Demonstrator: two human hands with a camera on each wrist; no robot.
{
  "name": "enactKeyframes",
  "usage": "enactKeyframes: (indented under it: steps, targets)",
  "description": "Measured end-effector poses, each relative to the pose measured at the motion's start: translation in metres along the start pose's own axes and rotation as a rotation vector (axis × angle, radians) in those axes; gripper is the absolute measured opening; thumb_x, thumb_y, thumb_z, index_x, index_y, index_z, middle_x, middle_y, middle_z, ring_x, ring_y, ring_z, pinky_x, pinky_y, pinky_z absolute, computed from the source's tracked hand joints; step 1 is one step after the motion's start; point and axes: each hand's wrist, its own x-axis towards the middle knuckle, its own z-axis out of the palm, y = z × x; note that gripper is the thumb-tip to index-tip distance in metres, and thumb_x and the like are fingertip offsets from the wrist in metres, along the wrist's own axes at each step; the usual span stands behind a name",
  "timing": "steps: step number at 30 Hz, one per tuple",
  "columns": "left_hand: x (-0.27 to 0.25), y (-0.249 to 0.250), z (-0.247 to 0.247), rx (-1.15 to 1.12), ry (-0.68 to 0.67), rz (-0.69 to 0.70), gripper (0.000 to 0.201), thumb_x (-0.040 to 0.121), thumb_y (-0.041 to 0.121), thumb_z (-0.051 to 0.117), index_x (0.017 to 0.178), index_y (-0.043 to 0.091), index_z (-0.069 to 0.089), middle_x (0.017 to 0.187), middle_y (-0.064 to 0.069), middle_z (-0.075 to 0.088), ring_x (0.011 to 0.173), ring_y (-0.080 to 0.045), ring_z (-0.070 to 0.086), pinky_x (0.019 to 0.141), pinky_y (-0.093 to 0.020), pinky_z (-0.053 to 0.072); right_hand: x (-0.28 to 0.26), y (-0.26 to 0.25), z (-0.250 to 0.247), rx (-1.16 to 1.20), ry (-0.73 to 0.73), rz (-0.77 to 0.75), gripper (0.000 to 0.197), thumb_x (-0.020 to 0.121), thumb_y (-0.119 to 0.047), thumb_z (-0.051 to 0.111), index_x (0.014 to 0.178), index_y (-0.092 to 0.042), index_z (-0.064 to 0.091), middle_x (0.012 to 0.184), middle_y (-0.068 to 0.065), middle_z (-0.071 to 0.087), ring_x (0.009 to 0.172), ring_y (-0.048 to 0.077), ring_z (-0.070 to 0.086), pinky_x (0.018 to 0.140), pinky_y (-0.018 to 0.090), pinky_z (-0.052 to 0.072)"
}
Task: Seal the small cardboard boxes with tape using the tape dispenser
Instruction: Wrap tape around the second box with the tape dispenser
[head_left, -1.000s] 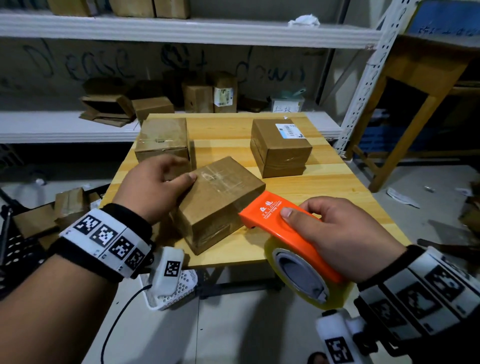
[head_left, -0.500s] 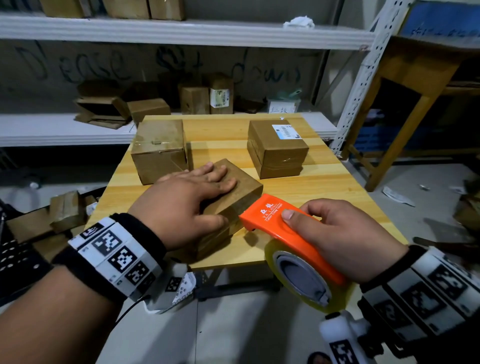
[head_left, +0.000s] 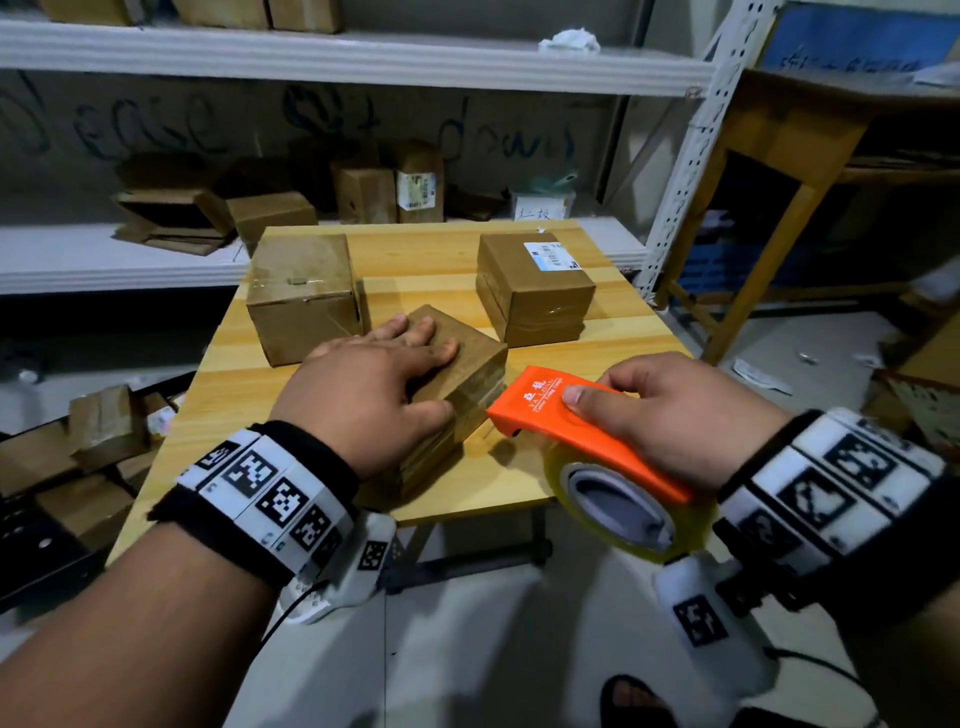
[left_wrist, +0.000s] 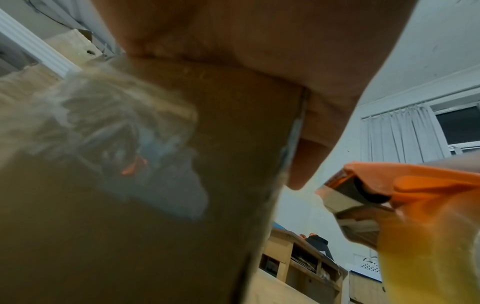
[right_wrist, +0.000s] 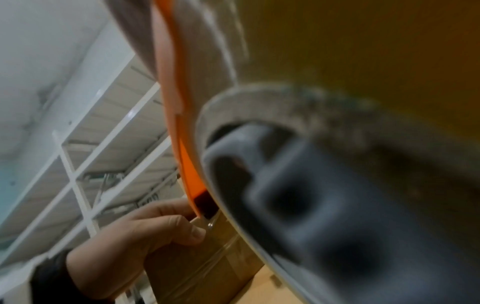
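Head view. The left hand (head_left: 382, 384) lies flat on top of the nearest small box (head_left: 467, 364), fingers straight and spread, thumb down its near side; this reads as pinning the box so it will not slide when tape is drawn across it. The box sits skewed, one corner turned toward the right hand (head_left: 670, 415). The right hand is closed round the orange tape dispenser (head_left: 566, 415), index finger laid along its top plate, probably to steer the nose. The dispenser's front edge is just beside the box's right corner; contact cannot be confirmed here. Two more boxes stand beyond the left hand's fingertips on the wooden table (head_left: 519, 478): a plain box (head_left: 304, 296) to the left and a labelled box (head_left: 535, 286) to the right, apparently awaiting or past their turn.

Left wrist view. The box's side wall (left_wrist: 155, 205) fills the frame, with glossy tape on it already. The thumb (left_wrist: 309, 156) hangs down its edge. The dispenser nose (left_wrist: 363, 197) is close, with a gap visible.

Right wrist view. Blurred. The tape roll (right_wrist: 337, 185) dominates; below it, the left hand (right_wrist: 145, 242) grips the box edge by the dispenser's tip.
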Motion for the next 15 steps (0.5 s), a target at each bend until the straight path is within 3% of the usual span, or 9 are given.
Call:
enactKeyframes:
  steps: [5, 9, 15]
  targets:
    - [0.001, 0.005, 0.001, 0.002, 0.031, -0.045, 0.066, 0.093, 0.063, 0.052, 0.155, 0.052, 0.032, 0.169, 0.023, 0.018, 0.158, -0.008, 0.016, 0.126, -0.05, 0.019, 0.004, -0.017, -0.02, -0.258, -0.02, 0.002, 0.052, 0.095, -0.069, 0.052, 0.089, -0.022, 0.073, 0.087, 0.002, 0.072, 0.081, 0.018, 0.067, 0.079, 0.035, 0.054]
    - [0.0, 0.004, 0.0, 0.003, 0.031, -0.044, 0.066, 0.093, 0.063, 0.051, 0.156, 0.051, 0.031, 0.17, 0.021, 0.018, 0.158, -0.01, 0.016, 0.125, -0.051, 0.019, 0.003, -0.028, -0.027, -0.345, -0.04, 0.04, 0.051, 0.097, -0.068, 0.051, 0.093, -0.022, 0.074, 0.088, 0.001, 0.072, 0.081, 0.016, 0.066, 0.069, 0.029, 0.05]
    - [-0.002, 0.006, 0.0, 0.002, 0.032, -0.046, 0.065, 0.094, 0.063, 0.049, 0.156, 0.052, 0.03, 0.17, 0.022, 0.018, 0.158, -0.01, 0.016, 0.126, -0.05, 0.018, 0.014, -0.039, -0.025, -0.42, -0.101, 0.132, 0.05, 0.095, -0.068, 0.054, 0.1, -0.024, 0.076, 0.094, 0.001, 0.074, 0.085, 0.016, 0.067, 0.071, 0.029, 0.05]
